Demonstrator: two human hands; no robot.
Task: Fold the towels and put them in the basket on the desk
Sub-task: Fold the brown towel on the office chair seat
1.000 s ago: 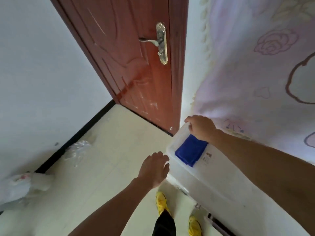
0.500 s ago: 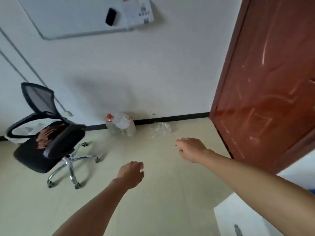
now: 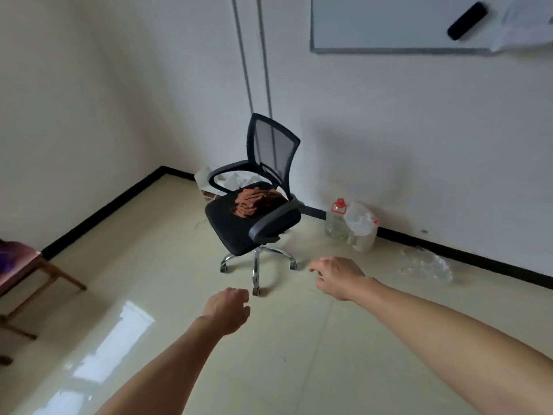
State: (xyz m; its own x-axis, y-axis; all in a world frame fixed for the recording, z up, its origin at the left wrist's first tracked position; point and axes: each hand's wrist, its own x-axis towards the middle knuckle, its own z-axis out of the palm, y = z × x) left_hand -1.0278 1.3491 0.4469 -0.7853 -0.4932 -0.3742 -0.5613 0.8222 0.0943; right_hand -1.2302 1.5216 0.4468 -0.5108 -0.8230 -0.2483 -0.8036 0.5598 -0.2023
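Fingers point(image 3: 239, 295) of the left hand point(image 3: 227, 310) hang loosely curled, and those of the right hand point(image 3: 338, 277) are relaxed and a little spread. Neither hand holds anything, and both reach out over the floor point(image 3: 179, 295). A rust-brown towel point(image 3: 254, 202) lies crumpled in a heap on the seat of the black office chair point(image 3: 223, 218), at about twelve o'clock from the hands and well apart from them. Neither the basket nor the worktop is in view.

The step in hand looks like fetching this towel. To do it well, walk up close rather than lean, since the chair stands on castors point(image 3: 256, 292) and may roll if pushed. One armrest point(image 3: 275, 223) bars the seat's four o'clock side, so reaching in over the open edge at its seven o'clock looks easier. Find two corners of the cloth, pinch one in each hand, and lift so it hangs open, which should make the edges easy to match for folding. Soft cloth will sag and trail, so carry it high off the floor. The bottle point(image 3: 338, 220) and white bag point(image 3: 362, 223) at two o'clock, against the wall point(image 3: 389, 145), lie off the path.
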